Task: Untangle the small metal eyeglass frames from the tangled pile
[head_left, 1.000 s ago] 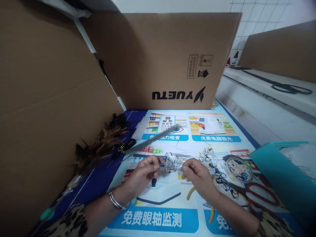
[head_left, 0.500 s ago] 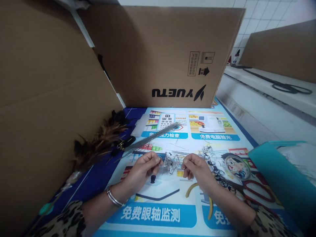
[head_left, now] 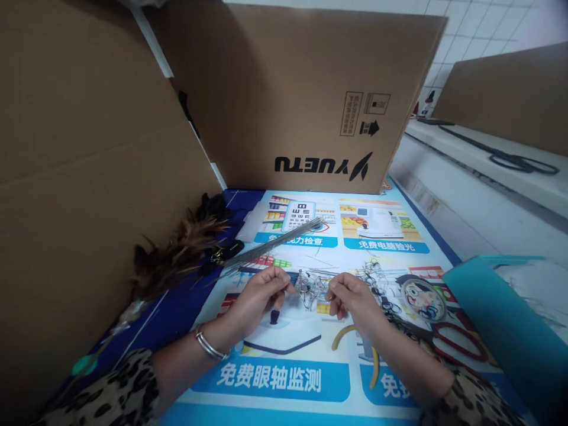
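Note:
My left hand (head_left: pixel 262 294) is closed in a pinch at the left of a small tangle of thin bent wire (head_left: pixel 309 291); what its fingertips hold is too fine to make out. Opposite it, my right hand (head_left: pixel 354 297) pinches a thin wire at the tangle's right side. I cannot tell whether the tangle hangs from the fingers or rests on the printed tabletop. Just beyond lies a bundle of straight wires (head_left: pixel 279 239). Yellow-handled pliers (head_left: pixel 375 367) lie partly under my right forearm.
To the right are small wire pieces (head_left: pixel 377 278), a round clear dish (head_left: pixel 423 297), red-handled scissors (head_left: pixel 459 341) and a teal box (head_left: pixel 483 319). Brown feathers (head_left: pixel 181 236) lie on the left. Cardboard walls (head_left: pixel 310 89) stand at the back and left.
The view has shifted slightly. My hands stay on either side of the wire tangle, with only a small shift of the left fingers.

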`<state>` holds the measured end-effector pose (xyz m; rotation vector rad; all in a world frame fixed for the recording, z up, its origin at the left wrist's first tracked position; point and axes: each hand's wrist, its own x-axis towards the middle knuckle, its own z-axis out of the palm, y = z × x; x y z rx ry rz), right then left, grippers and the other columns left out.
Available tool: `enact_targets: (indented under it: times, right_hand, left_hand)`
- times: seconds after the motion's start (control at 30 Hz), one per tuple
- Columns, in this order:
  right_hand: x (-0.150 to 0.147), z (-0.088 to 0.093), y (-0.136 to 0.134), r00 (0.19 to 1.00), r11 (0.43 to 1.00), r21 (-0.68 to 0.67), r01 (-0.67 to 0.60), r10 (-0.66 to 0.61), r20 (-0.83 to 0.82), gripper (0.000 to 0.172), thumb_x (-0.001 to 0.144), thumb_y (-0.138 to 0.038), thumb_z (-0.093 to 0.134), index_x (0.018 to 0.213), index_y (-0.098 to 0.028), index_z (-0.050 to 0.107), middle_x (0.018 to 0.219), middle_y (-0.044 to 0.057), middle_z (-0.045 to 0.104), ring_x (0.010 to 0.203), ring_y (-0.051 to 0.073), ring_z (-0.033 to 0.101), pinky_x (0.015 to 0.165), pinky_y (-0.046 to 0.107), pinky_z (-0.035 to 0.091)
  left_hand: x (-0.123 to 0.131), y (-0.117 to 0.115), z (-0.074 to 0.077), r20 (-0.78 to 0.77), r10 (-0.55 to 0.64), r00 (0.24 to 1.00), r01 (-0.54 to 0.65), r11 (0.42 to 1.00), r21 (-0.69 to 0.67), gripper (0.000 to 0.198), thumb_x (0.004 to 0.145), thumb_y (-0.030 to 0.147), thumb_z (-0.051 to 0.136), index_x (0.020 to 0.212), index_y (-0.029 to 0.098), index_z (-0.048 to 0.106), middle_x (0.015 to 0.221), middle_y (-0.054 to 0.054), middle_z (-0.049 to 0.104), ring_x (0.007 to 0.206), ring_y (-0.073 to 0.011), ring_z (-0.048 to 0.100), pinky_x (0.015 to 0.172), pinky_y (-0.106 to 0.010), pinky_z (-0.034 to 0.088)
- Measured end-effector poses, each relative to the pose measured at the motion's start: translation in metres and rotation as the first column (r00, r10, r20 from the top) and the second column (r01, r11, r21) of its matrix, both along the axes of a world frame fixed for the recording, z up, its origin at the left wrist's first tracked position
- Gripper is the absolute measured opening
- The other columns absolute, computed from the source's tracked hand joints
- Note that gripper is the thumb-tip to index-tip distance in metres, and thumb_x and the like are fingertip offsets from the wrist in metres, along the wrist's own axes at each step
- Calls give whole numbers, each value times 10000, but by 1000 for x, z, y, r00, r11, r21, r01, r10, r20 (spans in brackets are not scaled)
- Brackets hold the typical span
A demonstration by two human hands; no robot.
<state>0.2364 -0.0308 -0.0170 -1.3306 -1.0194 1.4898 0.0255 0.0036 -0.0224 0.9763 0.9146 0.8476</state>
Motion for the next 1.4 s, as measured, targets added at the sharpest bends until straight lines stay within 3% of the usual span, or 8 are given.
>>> enact_targets:
  times: [0.27,0.43,0.53,0.63,0.73,0.87,1.1,1.4]
  right_hand:
    - [-2,-8,0,999,1000,5,29,-29,-20,192,793,-344,556,717,-170,527,594,-19,604,409,74,530,366,172,348]
    - [-2,-11,-1,998,999,-4,50,-50,-43,198,789,-353,560,725,-168,528,659,-8,614,442,81,556,370,175,357]
    - [-1,-12,0,997,998,0,56,-56,-45,201,788,-359,561,731,-168,531,683,-2,617,463,88,569,375,177,361]
    - [0,-14,1,998,999,2,52,-52,-43,211,789,-374,560,740,-170,538,695,6,622,474,93,572,384,182,366]
    - [1,-14,1,998,999,0,44,-44,-41,224,789,-387,561,738,-170,540,690,11,620,479,96,568,393,189,370]
    - [1,-11,0,998,999,-3,41,-41,-51,218,786,-382,566,737,-172,536,706,14,616,486,97,564,403,196,372]
    - [2,-6,1,995,998,-30,53,-56,-77,200,768,-364,579,738,-174,524,744,24,623,483,97,557,404,202,360]
    - [1,-6,-4,1000,1000,27,4,-4,17,242,804,-411,539,742,-177,553,688,22,640,490,98,559,445,214,381]
  left_hand:
    - [5,-2,-2,-68,-18,997,21,999,41,199,820,344,544,793,163,466,792,-30,630,476,-56,498,453,-172,335]
    - [-2,-8,-6,-153,-53,987,79,983,165,165,842,329,518,843,166,492,771,-22,599,609,-96,531,542,-202,382]
    - [-7,-11,-9,-293,-63,954,150,947,284,176,794,294,585,897,167,521,780,-16,573,673,-116,523,585,-221,402]
    - [-6,-13,-11,-471,7,882,214,886,413,183,741,249,634,884,166,554,766,-11,557,664,-123,501,584,-231,398]
    - [-1,-13,-9,-544,85,834,262,808,527,120,736,216,625,839,168,586,738,-6,546,649,-125,492,591,-241,400]
    - [3,-11,-6,-536,108,837,293,740,605,76,788,191,555,732,160,596,738,-19,564,712,-139,518,658,-259,415]
    - [-5,-10,-5,-479,116,870,217,783,583,121,826,232,524,754,158,586,749,-24,564,713,-139,524,668,-263,424]
    - [-7,-14,0,-398,173,901,167,709,685,108,823,187,514,744,170,585,764,-32,572,749,-151,529,690,-272,422]
